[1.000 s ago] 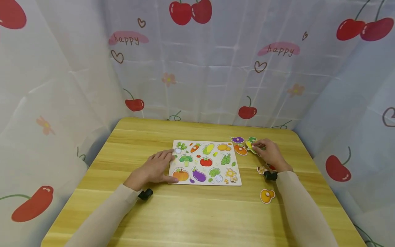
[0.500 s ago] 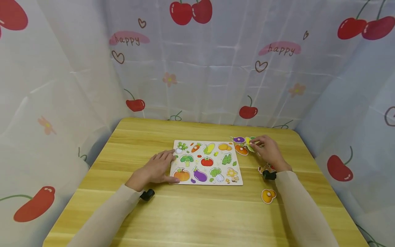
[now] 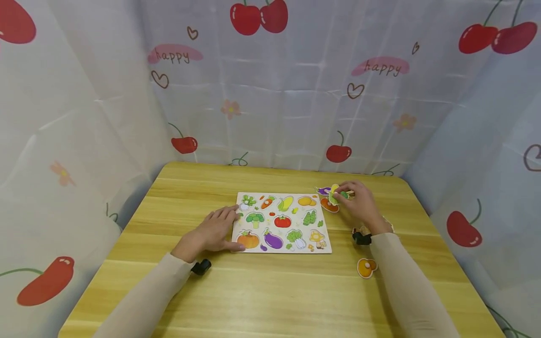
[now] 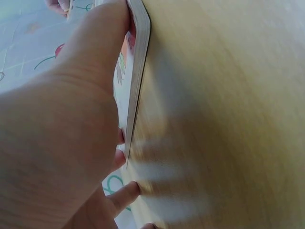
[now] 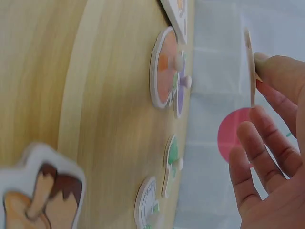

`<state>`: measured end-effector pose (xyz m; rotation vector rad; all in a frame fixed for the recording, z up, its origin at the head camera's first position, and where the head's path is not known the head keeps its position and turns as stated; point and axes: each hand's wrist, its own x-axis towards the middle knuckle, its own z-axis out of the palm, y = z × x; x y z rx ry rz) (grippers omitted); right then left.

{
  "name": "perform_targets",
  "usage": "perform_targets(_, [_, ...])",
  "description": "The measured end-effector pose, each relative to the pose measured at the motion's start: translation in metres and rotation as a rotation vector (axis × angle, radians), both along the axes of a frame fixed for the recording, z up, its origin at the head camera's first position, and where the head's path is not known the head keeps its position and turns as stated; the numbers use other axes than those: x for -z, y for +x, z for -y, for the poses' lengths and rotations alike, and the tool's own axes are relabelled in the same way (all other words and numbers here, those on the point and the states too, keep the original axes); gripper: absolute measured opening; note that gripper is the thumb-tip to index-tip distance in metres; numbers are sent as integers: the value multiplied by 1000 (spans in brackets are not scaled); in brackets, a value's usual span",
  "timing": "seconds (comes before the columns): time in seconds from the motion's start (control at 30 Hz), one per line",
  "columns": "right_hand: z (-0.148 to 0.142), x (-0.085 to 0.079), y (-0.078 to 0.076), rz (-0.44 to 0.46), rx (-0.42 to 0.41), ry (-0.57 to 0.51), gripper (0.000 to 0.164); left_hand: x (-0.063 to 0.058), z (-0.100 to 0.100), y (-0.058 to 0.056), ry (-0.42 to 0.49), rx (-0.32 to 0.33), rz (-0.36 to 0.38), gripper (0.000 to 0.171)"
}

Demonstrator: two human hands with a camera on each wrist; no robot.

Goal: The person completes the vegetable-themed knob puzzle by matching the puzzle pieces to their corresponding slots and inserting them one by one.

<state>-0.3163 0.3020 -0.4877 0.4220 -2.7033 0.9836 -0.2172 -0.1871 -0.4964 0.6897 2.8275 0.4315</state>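
Observation:
A flat puzzle board [image 3: 297, 223] printed with vegetables lies mid-table in the head view. My left hand [image 3: 213, 230] rests at its left edge, the thumb over the near corner. In the left wrist view, the other fingers [image 4: 125, 194] extend along the board's side, some on the tabletop. My right hand [image 3: 360, 202] pinches a corn puzzle piece [image 3: 333, 196] between thumb and fingertips, right of the board's far corner. In the right wrist view that corn piece [image 5: 251, 71] appears edge-on, raised off the table, with the remaining fingers spread.
Below the right hand lie a pumpkin piece [image 3: 328, 206] and an eggplant piece [image 3: 323, 191], both knobbed. A green piece [image 5: 172, 151] and a mushroom piece [image 5: 45, 191] lie nearby. A round yellow-orange piece [image 3: 366, 268] is nearer the front. Printed curtains [image 3: 291, 117] surround the table.
My right hand has moved left with the corn piece, lifting it from beside the green piece to over the eggplant and pumpkin pieces. The left hand stays at the board.

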Motion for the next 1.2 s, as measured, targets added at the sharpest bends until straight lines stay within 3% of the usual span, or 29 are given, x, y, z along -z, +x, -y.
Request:
perform_targets(0.57, [39,-2,-1,-46,-31,-79,19,-1,0,-1,-8,2,-8,101])
perform_targets(1.2, [104,2,-1,26,-78,-79,16,1,2,-2,7,5,-1,102])
